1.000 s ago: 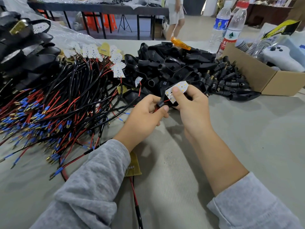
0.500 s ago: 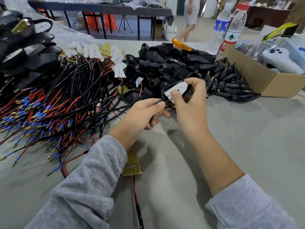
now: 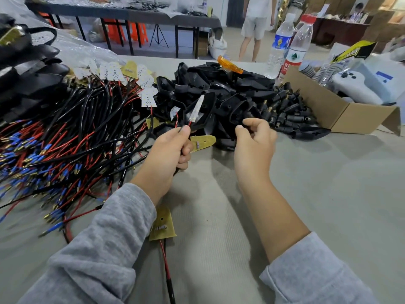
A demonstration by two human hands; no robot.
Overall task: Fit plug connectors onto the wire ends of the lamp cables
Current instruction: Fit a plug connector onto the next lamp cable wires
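My left hand (image 3: 168,150) grips a black lamp cable (image 3: 175,172) just below its red and black wire ends. A white LED board (image 3: 195,110) stands tilted on those wires, just above my fingers. My right hand (image 3: 254,139) is to the right, apart from the board. Its thumb and forefinger pinch the edge of a black lamp housing (image 3: 241,108) at the front of the housing pile (image 3: 219,88). Small black plug connectors (image 3: 285,110) with brass tips lie heaped further right.
A tangle of red and black cables (image 3: 65,139) with blue crimped ends covers the table's left. Yellow boards (image 3: 162,224) lie near my left sleeve. A cardboard box (image 3: 337,115) and two water bottles (image 3: 300,44) stand at the right. A person (image 3: 256,25) stands behind.
My right hand has let go of the white LED board and moved right to the black housings. My left hand has kept the cable, and the board now stands above it.
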